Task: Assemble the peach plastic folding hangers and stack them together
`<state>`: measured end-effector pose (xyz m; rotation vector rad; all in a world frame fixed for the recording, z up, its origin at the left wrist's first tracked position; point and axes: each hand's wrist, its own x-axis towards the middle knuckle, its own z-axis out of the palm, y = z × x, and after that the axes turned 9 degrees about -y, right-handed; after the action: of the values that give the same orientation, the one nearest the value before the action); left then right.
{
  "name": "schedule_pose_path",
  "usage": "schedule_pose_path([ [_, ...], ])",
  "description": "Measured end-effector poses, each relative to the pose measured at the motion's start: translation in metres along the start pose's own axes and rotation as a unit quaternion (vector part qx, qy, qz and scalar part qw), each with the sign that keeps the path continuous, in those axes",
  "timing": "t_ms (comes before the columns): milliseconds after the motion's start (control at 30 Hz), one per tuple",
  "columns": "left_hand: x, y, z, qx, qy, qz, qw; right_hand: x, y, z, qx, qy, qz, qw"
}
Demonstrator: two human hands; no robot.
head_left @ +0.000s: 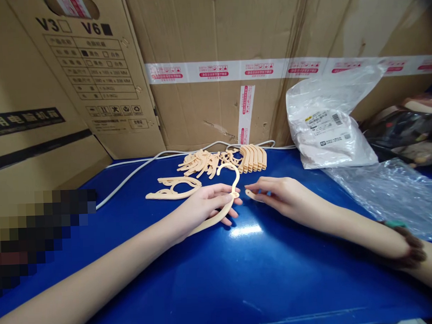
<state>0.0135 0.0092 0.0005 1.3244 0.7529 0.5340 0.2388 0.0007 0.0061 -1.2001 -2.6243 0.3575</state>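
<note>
My left hand (215, 200) is closed on a cream plastic hanger piece (218, 217), a curved arm joined to an upright hook (235, 178). The arm's lower end runs down beneath my wrist. To the right, my right hand (281, 193) pinches a second cream hanger arm (250, 195); only its rounded end with a small hole shows, the rest being hidden by the fingers. A narrow gap separates the two pieces. Beyond my left hand, a folded hanger (177, 188) lies on the blue table (220, 275).
Loose hanger parts (200, 163) are heaped at the back, beside a neat row of curved arms (253, 158). A white cable (131, 176) runs along the cardboard boxes (207, 110). At right stand a white plastic bag (331, 125) and clear plastic film (387, 194).
</note>
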Motion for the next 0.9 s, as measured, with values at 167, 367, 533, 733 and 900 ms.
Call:
schedule_pose_path([
  [167, 0.000, 0.000, -0.001, 0.019, 0.000, 0.003, 1.000, 0.000, -0.006, 0.003, 0.022, 0.024, 0.019, 0.999],
  [367, 0.000, 0.000, -0.001, 0.017, 0.000, 0.007, 1.000, -0.001, -0.007, 0.007, 0.018, 0.012, 0.008, 1.000],
  [533, 0.000, 0.002, 0.001, 0.020, 0.005, 0.003, 1.000, -0.002, -0.006, 0.009, 0.001, 0.001, -0.013, 1.000],
  [733, 0.000, 0.003, 0.001, 0.017, 0.007, 0.001, 1.000, -0.001, -0.005, 0.013, 0.015, 0.002, -0.019, 1.000],
  [900, 0.000, 0.004, 0.001, 0.017, 0.010, 0.003, 1.000, 0.000, -0.001, 0.015, 0.033, 0.014, -0.022, 0.999],
])
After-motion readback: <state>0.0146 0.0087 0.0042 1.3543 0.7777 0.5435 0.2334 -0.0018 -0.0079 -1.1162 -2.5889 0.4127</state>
